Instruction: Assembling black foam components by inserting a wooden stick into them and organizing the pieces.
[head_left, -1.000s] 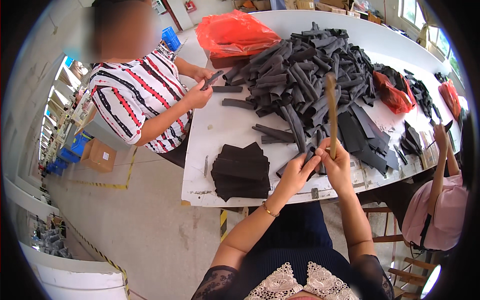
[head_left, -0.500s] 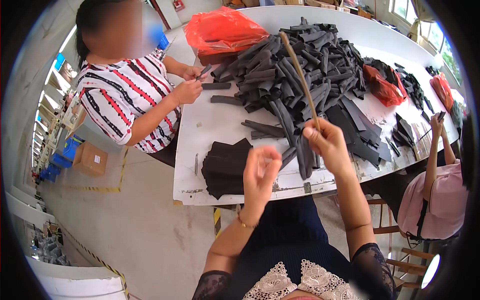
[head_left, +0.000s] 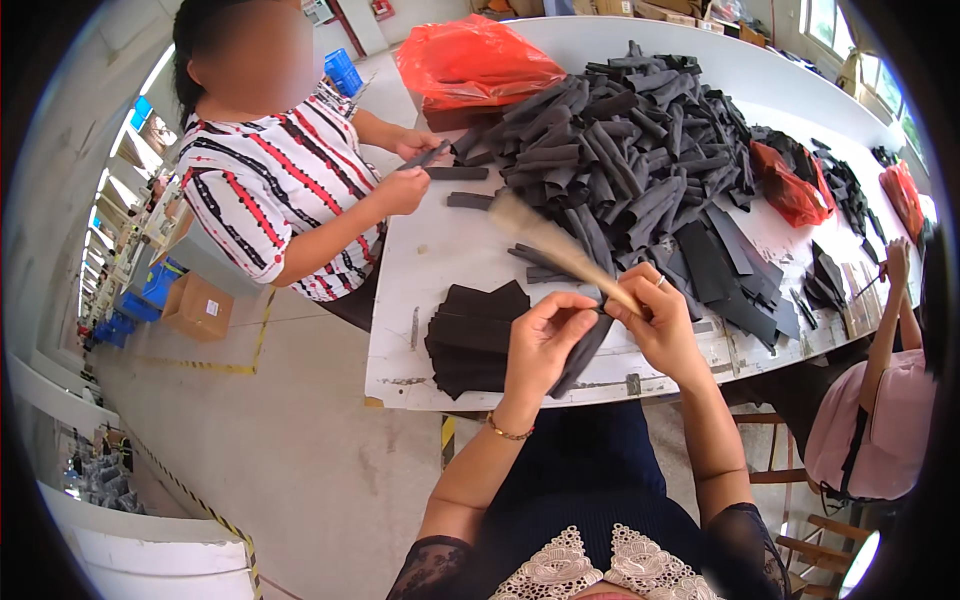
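My left hand (head_left: pixel 541 340) and my right hand (head_left: pixel 657 322) meet above the near edge of the white table (head_left: pixel 440 250). Between them they pinch a folded black strip (head_left: pixel 580 352) that hangs down from my fingers. My right hand also grips a thin wooden stick (head_left: pixel 560 248), blurred, angled up to the left over the table. Just left of my hands lies a flat stack of black pieces (head_left: pixel 475 330). Beyond them spreads a large heap of black strips (head_left: pixel 630 140).
A person in a striped shirt (head_left: pixel 270 190) sits at the table's left side, handling black strips. An orange plastic bag (head_left: pixel 478 62) lies at the far end, red bags (head_left: pixel 790 185) to the right. Another person in pink (head_left: pixel 870 420) sits at the right. A cardboard box (head_left: pixel 198 308) stands on the floor.
The stick swung from upright to leaning left. My left hand rose from the black stack and joined my right hand on the black strip.
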